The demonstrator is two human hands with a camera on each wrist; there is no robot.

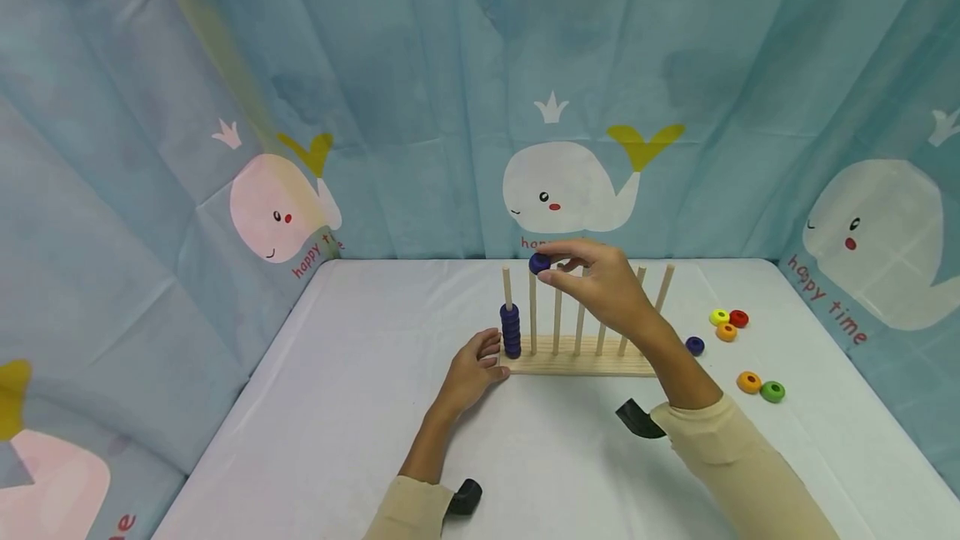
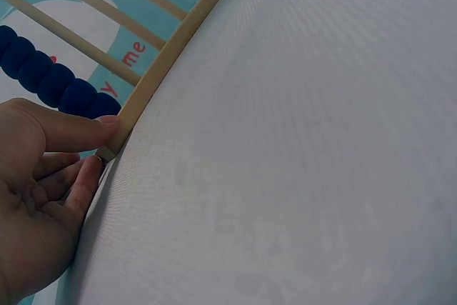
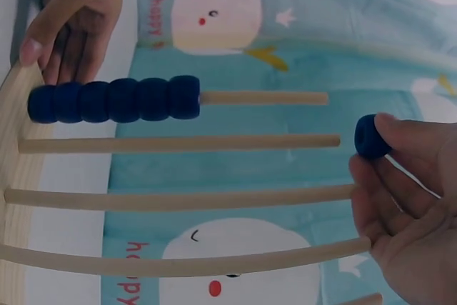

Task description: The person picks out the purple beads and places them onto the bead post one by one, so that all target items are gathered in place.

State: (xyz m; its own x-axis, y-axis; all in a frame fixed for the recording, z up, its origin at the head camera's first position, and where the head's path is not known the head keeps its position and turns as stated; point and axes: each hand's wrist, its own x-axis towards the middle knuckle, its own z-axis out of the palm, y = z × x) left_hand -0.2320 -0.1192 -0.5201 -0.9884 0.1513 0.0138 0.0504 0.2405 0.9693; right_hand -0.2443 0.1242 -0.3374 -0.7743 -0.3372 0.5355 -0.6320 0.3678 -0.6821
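Observation:
A wooden peg stand (image 1: 573, 367) with a row of upright pegs sits on the table. Several dark blue beads (image 1: 511, 330) are stacked on its leftmost peg. My right hand (image 1: 603, 286) pinches one dark blue bead (image 1: 539, 263) between thumb and fingers, close over the top of the second peg (image 3: 178, 143). In the right wrist view a small gap shows between that bead and the peg's tip. Down at the stand's left end, my left hand (image 1: 471, 373) grips the base (image 2: 143, 98), thumb on its front and fingertips round the corner.
To the right of the stand lie loose beads: a blue one (image 1: 695, 346), a yellow one (image 1: 719, 317), a red one (image 1: 738, 319), orange ones (image 1: 748, 382) and a green one (image 1: 773, 392). A whale-print curtain (image 1: 420, 107) hangs behind the white table (image 1: 337, 407).

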